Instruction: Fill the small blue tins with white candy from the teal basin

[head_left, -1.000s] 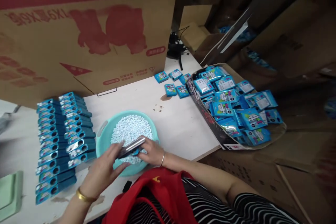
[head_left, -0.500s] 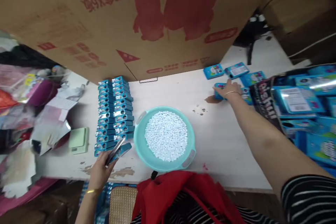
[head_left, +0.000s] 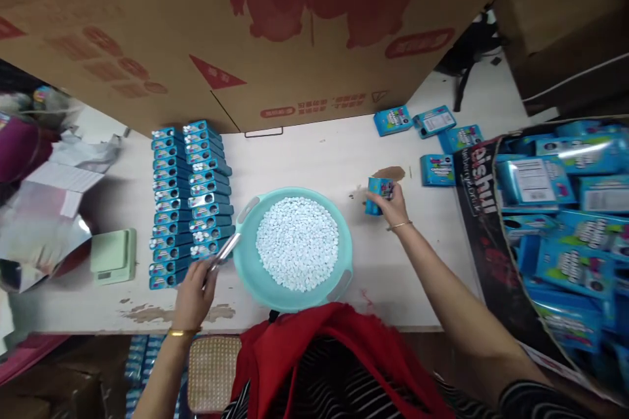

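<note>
My left hand [head_left: 193, 294] is closed around a slim, shiny metal tool [head_left: 225, 250] whose exact kind I cannot make out. Its tip points at the left rim of a round turquoise basin [head_left: 244, 275] full of small white candies [head_left: 297, 242]. Beside that hand stand two columns of blue candy boxes [head_left: 170, 217], several with white pieces at their openings. To the right of the basin, my right hand [head_left: 393, 206] grips another small blue candy box [head_left: 376, 195] just over the table; its fingers partly cover the box.
Several blue boxes [head_left: 437, 170] lie at the right, near a large carton [head_left: 472, 209] heaped with more. A big cardboard box [head_left: 295, 91] walls off the back of the table. A pale green scale [head_left: 113, 255] and crumpled packaging [head_left: 59, 190] occupy the left.
My right hand has pulled a blue candy box from the group at the right toward the basin. The box seen earlier in my left hand no longer shows there; the metal tool does.
</note>
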Available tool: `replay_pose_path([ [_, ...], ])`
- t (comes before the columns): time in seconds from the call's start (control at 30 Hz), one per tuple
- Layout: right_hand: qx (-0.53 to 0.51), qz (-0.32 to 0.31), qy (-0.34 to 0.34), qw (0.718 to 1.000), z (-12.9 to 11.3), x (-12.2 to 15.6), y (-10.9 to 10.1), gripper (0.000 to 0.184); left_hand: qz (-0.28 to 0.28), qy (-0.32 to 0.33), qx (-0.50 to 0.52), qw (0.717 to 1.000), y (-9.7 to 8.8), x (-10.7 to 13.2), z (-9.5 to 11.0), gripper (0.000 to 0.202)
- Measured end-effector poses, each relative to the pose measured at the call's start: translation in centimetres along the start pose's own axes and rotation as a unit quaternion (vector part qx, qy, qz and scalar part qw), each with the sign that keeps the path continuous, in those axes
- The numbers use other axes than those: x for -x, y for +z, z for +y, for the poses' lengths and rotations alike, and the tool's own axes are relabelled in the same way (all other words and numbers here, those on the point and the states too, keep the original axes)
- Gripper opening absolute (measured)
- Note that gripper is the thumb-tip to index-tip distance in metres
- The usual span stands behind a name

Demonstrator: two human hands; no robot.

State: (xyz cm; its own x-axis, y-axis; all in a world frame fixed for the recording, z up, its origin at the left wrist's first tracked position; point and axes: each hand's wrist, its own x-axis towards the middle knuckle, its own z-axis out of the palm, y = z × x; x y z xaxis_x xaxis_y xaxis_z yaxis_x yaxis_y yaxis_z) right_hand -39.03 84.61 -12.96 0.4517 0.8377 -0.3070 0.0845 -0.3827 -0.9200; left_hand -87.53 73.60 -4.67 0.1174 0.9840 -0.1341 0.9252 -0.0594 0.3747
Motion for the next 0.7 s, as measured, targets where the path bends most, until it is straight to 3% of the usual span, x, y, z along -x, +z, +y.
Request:
replay_pose_path([
  [0.1, -0.177, -0.008, 0.113, 0.978, -0.4, 3.9, -1.0, 0.058, -0.067, 0.078, 0.007, 0.995, 2.3, -3.2, 4.6, 0.035],
  [0.17, -0.240, -0.043, 0.166, 0.956, -0.7, 6.4, -1.7, 0.055, -0.089, 0.085, -0.045, 0.991, 4.5, -5.9, 7.0, 0.035],
  [0.3, -0.321, -0.084, 0.209, 0.920, -1.0, 10.4, -2.7, 0.044, -0.111, 0.082, -0.096, 0.986, 8.6, -9.5, 9.3, 0.040],
  [0.47, -0.350, -0.099, 0.183, 0.913, -2.0, 13.2, -3.2, 0.040, -0.157, 0.120, -0.046, 0.979, 11.9, -7.7, 10.6, 0.039],
  [0.6, -0.307, -0.126, 0.107, 0.937, -3.2, 14.0, -2.9, 0.045, -0.187, 0.135, 0.011, 0.973, 13.7, -5.2, 12.5, 0.041],
  [0.7, -0.233, -0.094, 0.024, 0.968, -3.5, 14.2, -2.8, 0.050, -0.192, 0.143, 0.056, 0.969, 13.5, -4.5, 13.2, 0.039],
])
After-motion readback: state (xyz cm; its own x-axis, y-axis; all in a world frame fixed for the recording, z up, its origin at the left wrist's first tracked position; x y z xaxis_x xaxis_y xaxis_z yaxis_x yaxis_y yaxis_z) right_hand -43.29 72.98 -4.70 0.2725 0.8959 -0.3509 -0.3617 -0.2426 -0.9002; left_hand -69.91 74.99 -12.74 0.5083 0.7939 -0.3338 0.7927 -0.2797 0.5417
